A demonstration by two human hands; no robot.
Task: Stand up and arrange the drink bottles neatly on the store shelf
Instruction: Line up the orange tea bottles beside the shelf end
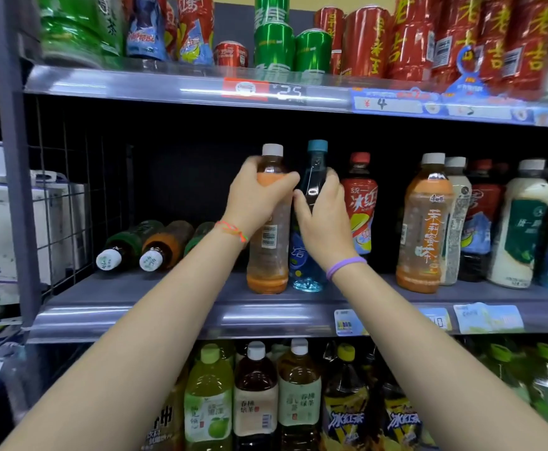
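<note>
My left hand (255, 193): wrapped around upright orange-labelled, white-capped plastic tea bottle (268, 229). My right hand (321, 219): curled around upright clear blue plastic bottle with teal cap (311, 177), touching the tea bottle, both on grey shelf (155, 288). Left of my hands: toppled bottles (149, 245), caps outward.

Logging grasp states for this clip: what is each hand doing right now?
Left hand: closed around the upright orange-labelled bottle.
Right hand: closed around the upright blue bottle.

toppled bottles (142, 247) left — gap above, upright bottles (428, 222) right
</note>
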